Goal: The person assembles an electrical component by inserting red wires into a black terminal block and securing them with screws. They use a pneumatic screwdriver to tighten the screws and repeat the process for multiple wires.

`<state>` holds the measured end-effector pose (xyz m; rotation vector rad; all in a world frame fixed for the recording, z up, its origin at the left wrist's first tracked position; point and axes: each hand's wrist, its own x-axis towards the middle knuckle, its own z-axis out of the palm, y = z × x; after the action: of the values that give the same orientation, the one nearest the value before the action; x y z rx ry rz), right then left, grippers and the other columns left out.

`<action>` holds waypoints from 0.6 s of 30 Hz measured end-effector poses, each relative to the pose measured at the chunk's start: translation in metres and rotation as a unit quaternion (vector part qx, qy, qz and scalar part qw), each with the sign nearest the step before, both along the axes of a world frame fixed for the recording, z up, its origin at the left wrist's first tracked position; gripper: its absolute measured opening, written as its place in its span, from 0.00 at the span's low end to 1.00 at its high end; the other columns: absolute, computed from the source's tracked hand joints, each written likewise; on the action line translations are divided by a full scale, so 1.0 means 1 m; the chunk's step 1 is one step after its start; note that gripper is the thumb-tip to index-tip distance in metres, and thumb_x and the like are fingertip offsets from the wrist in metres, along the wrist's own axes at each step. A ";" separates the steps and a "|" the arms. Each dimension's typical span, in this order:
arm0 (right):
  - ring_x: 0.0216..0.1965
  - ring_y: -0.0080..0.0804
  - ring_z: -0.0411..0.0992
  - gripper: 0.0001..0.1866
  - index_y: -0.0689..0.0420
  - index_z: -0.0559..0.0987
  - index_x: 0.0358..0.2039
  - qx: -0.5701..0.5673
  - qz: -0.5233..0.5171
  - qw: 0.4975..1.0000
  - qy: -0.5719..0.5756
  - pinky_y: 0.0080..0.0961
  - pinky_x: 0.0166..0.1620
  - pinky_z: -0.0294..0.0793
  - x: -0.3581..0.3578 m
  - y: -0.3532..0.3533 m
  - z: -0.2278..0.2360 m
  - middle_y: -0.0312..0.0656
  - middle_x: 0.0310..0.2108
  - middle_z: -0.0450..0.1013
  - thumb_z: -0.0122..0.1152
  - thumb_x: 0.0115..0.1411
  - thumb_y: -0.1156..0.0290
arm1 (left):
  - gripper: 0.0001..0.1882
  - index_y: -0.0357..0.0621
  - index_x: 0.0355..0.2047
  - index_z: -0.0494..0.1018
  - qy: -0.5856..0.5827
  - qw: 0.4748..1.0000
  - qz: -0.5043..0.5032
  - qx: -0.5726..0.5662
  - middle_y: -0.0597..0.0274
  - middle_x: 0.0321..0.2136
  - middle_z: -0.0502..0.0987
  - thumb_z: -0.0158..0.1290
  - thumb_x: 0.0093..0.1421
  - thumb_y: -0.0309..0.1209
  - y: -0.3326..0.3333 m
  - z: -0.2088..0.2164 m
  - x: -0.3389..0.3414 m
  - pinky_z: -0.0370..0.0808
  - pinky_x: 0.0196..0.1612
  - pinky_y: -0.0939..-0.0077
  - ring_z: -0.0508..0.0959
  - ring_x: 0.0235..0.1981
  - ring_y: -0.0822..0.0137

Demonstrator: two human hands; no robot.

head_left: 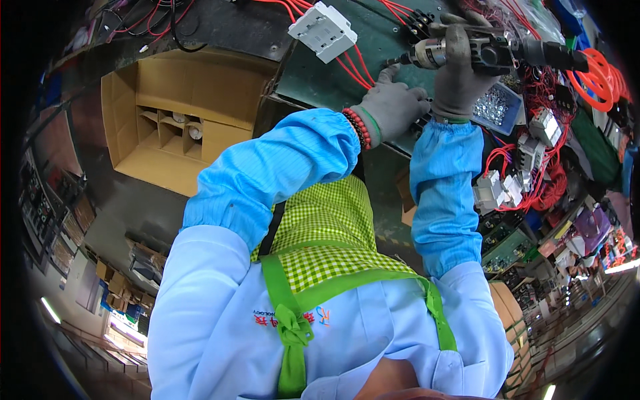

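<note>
Plainly, the power driver (490, 55) lies level in the upper right of the view, over the dark green work surface (308, 75), its bit end pointing left. The right hand (460, 83), in a grey glove, wraps around its body and grips it. The left hand (393, 110), also gloved, has its fingers bent, with a fingertip just beside the bit; whether it pinches something small cannot be told.

Near the driver's front sits a black terminal block (419, 27). Farther left, a white module (323, 32) rests on the surface, with red wires (363, 70) beside it running toward the left hand. Just right of the right wrist stands a blue tray (518, 113) holding small shiny metal pieces (493, 105). Beyond it are more white modules (531, 155) among tangled red wiring, and a coiled orange-red hose (603, 80).

To the left, below bench level, an open cardboard box (160, 163) contains dividers and round white items (195, 132). Blue oversleeves (447, 193) cover both forearms, and a red bead bracelet (360, 127) circles the left wrist.
</note>
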<state>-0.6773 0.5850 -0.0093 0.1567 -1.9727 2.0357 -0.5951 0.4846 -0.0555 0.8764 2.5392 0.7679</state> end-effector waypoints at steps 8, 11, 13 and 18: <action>0.32 0.27 0.77 0.25 0.66 0.70 0.49 -0.101 0.031 0.994 -0.031 0.23 0.34 0.80 0.030 -0.025 0.011 0.48 0.36 0.78 0.66 0.49 0.86 | 0.18 0.48 0.51 0.73 -0.108 0.991 -0.043 -0.065 0.48 0.51 0.73 0.49 0.61 0.36 0.000 0.016 -0.017 0.59 0.65 0.47 0.76 0.51 0.51; 0.38 0.29 0.78 0.26 0.62 0.72 0.48 0.061 0.039 0.997 0.020 0.24 0.45 0.78 0.052 -0.014 -0.003 0.45 0.40 0.78 0.70 0.48 0.82 | 0.24 0.45 0.53 0.70 -0.089 0.989 0.102 0.060 0.39 0.53 0.69 0.52 0.59 0.41 0.007 -0.026 0.007 0.65 0.62 0.51 0.74 0.52 0.44; 0.42 0.34 0.76 0.26 0.59 0.66 0.53 0.138 0.111 0.984 0.033 0.31 0.41 0.81 0.056 -0.007 0.002 0.52 0.44 0.75 0.62 0.55 0.87 | 0.29 0.43 0.55 0.67 -0.192 0.945 0.199 0.173 0.33 0.54 0.67 0.55 0.57 0.44 0.008 -0.035 0.009 0.68 0.59 0.54 0.74 0.52 0.39; 0.42 0.33 0.77 0.26 0.60 0.66 0.52 0.122 0.120 0.985 0.029 0.31 0.43 0.80 0.063 -0.016 -0.006 0.51 0.44 0.76 0.63 0.55 0.87 | 0.41 0.38 0.58 0.62 -0.190 0.945 0.191 0.188 0.35 0.55 0.67 0.61 0.50 0.50 0.007 -0.048 0.012 0.72 0.56 0.56 0.74 0.52 0.42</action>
<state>-0.6140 0.5695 -0.0156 0.5255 -2.2538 1.8901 -0.5831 0.4913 -0.1036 0.2818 2.2656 1.4231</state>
